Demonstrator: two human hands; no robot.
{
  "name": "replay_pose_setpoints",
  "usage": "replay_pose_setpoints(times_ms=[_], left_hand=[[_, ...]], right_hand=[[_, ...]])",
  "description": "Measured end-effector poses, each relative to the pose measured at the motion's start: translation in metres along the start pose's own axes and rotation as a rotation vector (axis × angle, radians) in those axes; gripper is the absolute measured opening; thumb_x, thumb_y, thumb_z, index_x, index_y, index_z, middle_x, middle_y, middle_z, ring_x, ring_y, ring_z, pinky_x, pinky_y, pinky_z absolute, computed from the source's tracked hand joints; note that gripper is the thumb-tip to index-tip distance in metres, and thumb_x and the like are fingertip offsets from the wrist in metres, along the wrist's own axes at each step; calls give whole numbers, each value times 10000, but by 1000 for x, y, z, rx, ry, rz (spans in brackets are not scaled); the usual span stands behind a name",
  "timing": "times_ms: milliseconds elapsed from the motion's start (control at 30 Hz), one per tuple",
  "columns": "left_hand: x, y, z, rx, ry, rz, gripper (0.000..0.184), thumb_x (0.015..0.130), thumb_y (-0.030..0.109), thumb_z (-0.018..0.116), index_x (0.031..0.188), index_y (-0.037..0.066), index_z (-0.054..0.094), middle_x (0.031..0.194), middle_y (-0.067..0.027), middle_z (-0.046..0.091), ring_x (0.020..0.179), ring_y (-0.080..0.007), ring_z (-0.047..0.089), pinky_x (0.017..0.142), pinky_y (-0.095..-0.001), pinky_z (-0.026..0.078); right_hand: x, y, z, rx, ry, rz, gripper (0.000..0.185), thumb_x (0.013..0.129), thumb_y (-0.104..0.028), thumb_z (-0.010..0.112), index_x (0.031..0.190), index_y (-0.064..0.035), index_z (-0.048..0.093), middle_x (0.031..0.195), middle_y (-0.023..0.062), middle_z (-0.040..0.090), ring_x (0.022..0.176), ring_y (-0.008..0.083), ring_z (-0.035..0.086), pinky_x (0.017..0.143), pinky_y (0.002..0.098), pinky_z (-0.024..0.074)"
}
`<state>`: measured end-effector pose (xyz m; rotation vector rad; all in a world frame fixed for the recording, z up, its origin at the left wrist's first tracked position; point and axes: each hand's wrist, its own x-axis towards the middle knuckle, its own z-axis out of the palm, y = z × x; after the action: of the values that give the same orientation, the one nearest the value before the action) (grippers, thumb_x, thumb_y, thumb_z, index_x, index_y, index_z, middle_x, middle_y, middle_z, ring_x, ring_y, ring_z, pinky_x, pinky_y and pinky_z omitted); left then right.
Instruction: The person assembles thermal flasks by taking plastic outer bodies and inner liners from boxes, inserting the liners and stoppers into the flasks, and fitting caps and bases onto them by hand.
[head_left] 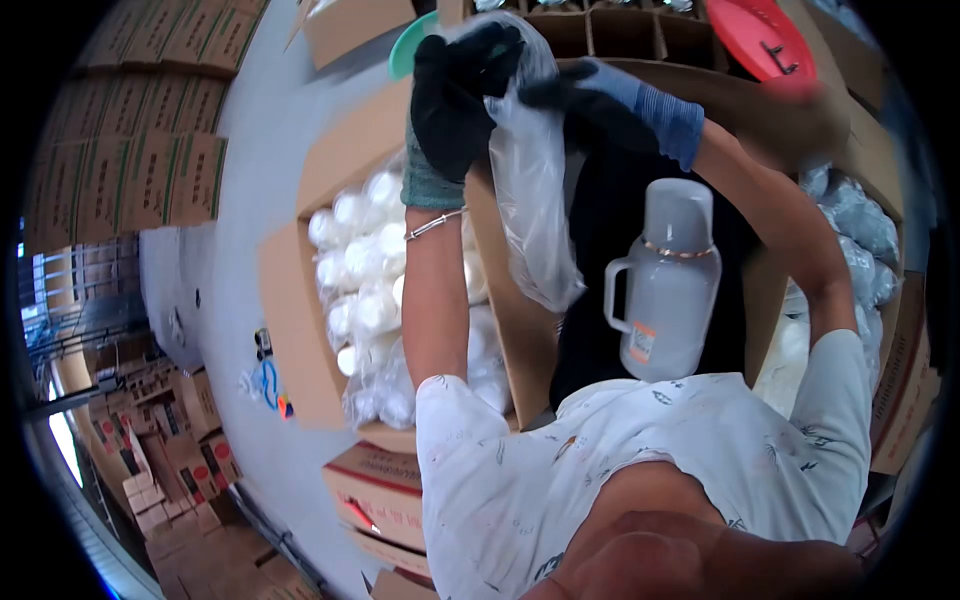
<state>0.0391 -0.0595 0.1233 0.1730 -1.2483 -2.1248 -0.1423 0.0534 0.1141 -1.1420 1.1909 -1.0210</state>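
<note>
A clear plastic bag point(530, 200) hangs long and crumpled between my hands, its lower end over my dark-clad lap. My left hand point(455, 95), in a black and green glove, is closed on the bag's upper left part. My right hand point(605, 105), in a black and blue glove, pinches the bag's right edge. On my lap rests a pale grey thermos jug point(672, 290) with a side handle, a patterned band and an orange and white label; neither hand touches it.
An open carton point(285, 340) of white wrapped items stands at the left. A divided carton point(625, 35) is ahead, beside a red lid point(765, 40) and a green round item point(408, 45). Wrapped items point(860, 245) fill a box at the right. Stacked cartons point(125, 150) stand far left.
</note>
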Motion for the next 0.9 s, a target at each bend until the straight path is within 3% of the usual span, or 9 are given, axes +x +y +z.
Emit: replay_pose_setpoints(times_ms=[100, 200, 367, 400, 467, 533, 733, 833, 900], left_hand=[[7, -15, -16, -41, -35, -20, 884, 896, 715, 325, 1448, 25, 344, 1418, -174, 460, 1288, -324, 468, 1110, -475, 321], [-35, -39, 13, 396, -151, 122, 1252, 695, 900, 368, 1500, -29, 128, 1552, -183, 212, 1439, -294, 216, 1189, -395, 129], [-27, -113, 49, 670, 106, 134, 727, 916, 334, 617, 1479, 12, 289, 1467, -141, 385, 1299, -222, 434, 1068, -333, 377], [-11, -121, 57, 452, 295, 22, 516, 856, 84, 655, 1340, -3, 498, 1280, -109, 563, 1118, -184, 561, 921, -297, 484], [0, -135, 57, 333, 313, 99, 405, 853, 61, 647, 1243, -9, 561, 1171, -95, 614, 1053, -195, 591, 908, -307, 484], [-2, -129, 62, 1152, 235, 479, 289, 859, 26, 619, 1146, 1, 605, 1081, -72, 637, 996, -210, 613, 869, -316, 495], [-110, -159, -74, 294, 545, 17, 486, 961, 414, 507, 1305, 73, 475, 1255, -72, 556, 1098, -218, 575, 887, -407, 506], [-126, -157, -38, 208, 841, -87, 383, 982, 407, 472, 1156, 70, 527, 1107, -57, 570, 955, -179, 568, 809, -359, 496], [-124, -180, -40, 450, 707, 12, 316, 993, 317, 468, 1123, 38, 539, 1072, -70, 571, 918, -186, 559, 813, -347, 480]], right_hand=[[-9, -5, -63, 464, 132, -42, 291, 966, -317, 570, 1092, -68, 652, 865, 22, 639, 662, 73, 578, 555, 203, 483], [-6, 10, -114, 749, 240, -133, 383, 948, -385, 579, 1049, -23, 649, 887, 54, 671, 804, 128, 649, 729, 232, 551], [1, 43, -117, 712, 105, -377, 646, 898, -337, 646, 1422, -98, 352, 1376, 141, 459, 1251, 266, 491, 1072, 412, 412], [1, 54, -111, 587, 109, -450, 721, 883, -330, 665, 1466, -123, 296, 1449, 138, 395, 1311, 283, 438, 1103, 430, 376], [-19, 59, -101, -508, 345, -660, 905, 773, -293, 742, 1507, -168, 227, 1514, 121, 304, 1358, 330, 361, 1124, 451, 326], [-49, 64, -98, -1311, 562, -515, 887, 696, -185, 734, 1479, -161, 318, 1470, 156, 372, 1317, 360, 400, 1110, 455, 323], [-167, 221, -180, -723, 1205, -117, 317, 865, -83, 602, 1178, -38, 632, 1180, 147, 639, 1082, 285, 617, 961, 355, 467], [-200, 239, -149, -696, 1146, -158, 301, 859, -97, 635, 1152, -31, 644, 1137, 143, 655, 1057, 274, 625, 963, 348, 463], [-190, 160, -98, -460, 933, -343, 443, 827, -102, 683, 1248, -21, 575, 1234, 145, 597, 1130, 269, 586, 1003, 351, 445]])
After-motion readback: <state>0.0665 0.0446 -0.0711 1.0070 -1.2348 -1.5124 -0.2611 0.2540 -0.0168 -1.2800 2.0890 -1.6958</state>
